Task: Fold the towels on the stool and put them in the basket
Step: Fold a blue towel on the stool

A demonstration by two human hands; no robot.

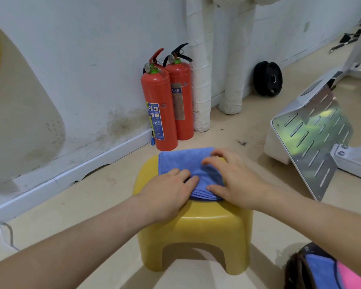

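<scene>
Just beyond the fingers (221, 153): 2 red metal fire extinguishers (158, 109), upright on the beige floor (92, 205), touching each other, against the stained white wall (92, 49). Right of those, 2 white tape-wrapped pipes (199, 80) run down to floor. Further back & right of fingers, black round weight plate (268, 78) leans on wall. Right of fingers: white machine base w/ slotted shiny metal plate (313, 132); dark dirt speck (241, 143) btwn it & extinguishers. Far left of fingers, blurred cream-yellow object (19, 101).

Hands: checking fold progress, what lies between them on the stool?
In the head view, the blue towel lies between the left hand and right hand.
</scene>
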